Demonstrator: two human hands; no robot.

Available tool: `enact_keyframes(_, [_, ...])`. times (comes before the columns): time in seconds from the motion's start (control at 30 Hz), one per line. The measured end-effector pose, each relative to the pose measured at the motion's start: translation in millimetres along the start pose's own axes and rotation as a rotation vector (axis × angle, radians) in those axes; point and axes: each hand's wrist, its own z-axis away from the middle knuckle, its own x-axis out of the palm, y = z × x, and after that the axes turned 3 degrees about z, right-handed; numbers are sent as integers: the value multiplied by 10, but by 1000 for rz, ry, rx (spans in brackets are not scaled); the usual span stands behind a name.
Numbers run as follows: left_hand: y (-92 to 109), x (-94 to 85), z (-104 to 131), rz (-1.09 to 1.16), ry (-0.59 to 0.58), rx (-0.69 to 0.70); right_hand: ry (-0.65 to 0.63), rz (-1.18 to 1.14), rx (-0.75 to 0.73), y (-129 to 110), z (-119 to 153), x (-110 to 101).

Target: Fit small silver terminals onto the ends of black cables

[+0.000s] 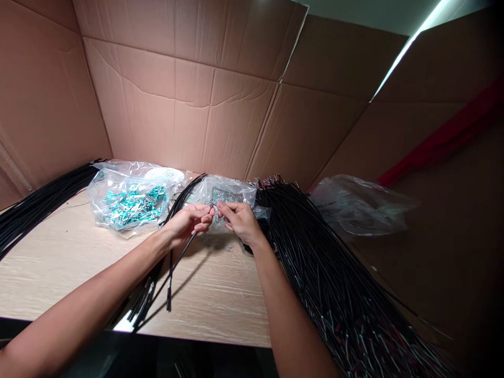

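My left hand (pixel 192 221) is closed around a thin black cable (pixel 182 257), which hangs down toward the table's front edge. From the fingertips a small green end (pixel 214 196) points up. My right hand (pixel 237 220) pinches close beside this end, its fingertips almost touching the left ones; what lies between them is too small to make out. Just behind both hands, a clear bag (pixel 246 194) holds many tiny silvery pieces. More black cables (pixel 179 202) run behind and under my left wrist, their cut ends near the front edge.
On the left stands a clear plastic bag (pixel 94 197) of teal and silver pieces. A black cable bundle (pixel 39 202) lies at the far left; a larger one (pixel 326 262) with bare coloured wire ends fills the right. Behind it rests another clear bag (pixel 362 207). Cardboard walls (pixel 177 105) enclose the table (pixel 220 310).
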Motion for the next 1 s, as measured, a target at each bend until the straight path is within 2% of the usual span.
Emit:
enact_keyframes(0.07, [26, -13, 23, 96, -52, -110, -64, -86, 38, 3, 11, -3])
enact_keyframes(0.1, [30, -16, 28, 95, -48, -116, -81, -110, 50, 6, 12, -2])
enact_keyframes(0.2, [1, -14, 11, -56, 54, 28, -27, -147, 55, 19, -4, 9])
enact_keyframes(0.33, [-85, 0, -31, -374, 174, 228, 186, -223, 55, 35, -48, 17])
enact_keyframes(0.43, [-123, 13, -34, -523, 210, 290, 216, -199, 40, 50, -63, 30])
enact_keyframes(0.57, [-133, 21, -22, -618, 229, 325, 254, -73, -54, 82, -67, 80])
enact_keyframes(0.67, [-129, 20, -26, -604, 268, 319, 258, 12, -151, 87, -67, 97])
enact_keyframes(0.77, [-114, 27, -33, -471, 293, 280, 227, 80, -200, 73, -68, 79])
enact_keyframes(0.9, [-95, 42, -29, -327, 153, 197, 217, 69, -171, 64, -68, 70])
enact_keyframes(1.0, [-99, 33, -30, -343, 169, 166, 207, 40, -165, 61, -62, 105])
